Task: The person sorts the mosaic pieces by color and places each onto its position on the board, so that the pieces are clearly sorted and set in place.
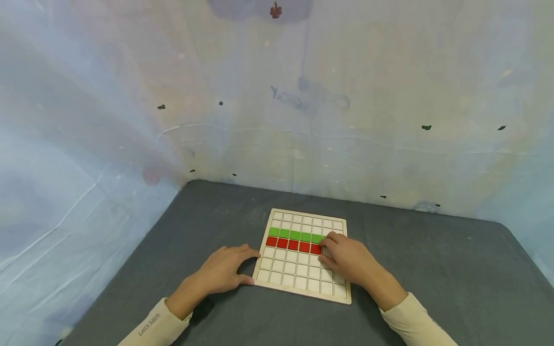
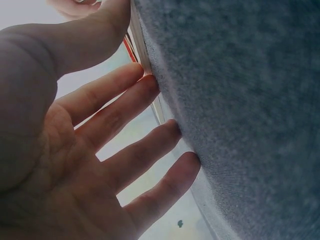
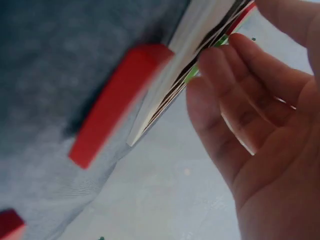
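Note:
A square wooden grid board [image 1: 305, 292] lies on the grey cloth, with pale squares in most of its cells. Across it run a row of green tiles [image 1: 295, 235] and, just nearer, a row of red tiles [image 1: 293, 244]. My left hand [image 1: 222, 269] rests beside the board, fingertips at its left edge and thumb near the front-left corner. Over the right part is my right hand [image 1: 348, 257], its bent fingers at the right end of the coloured rows, thumb apart from them. Nothing shows between them. The cells under that hand are hidden.
Beside the board in the right wrist view, a loose red tile [image 3: 117, 105] lies on the cloth, with another red piece [image 3: 10, 225] partly in frame. The grey table [image 1: 433, 269] meets a pale patterned curtain [image 1: 346, 96] at the back and sides.

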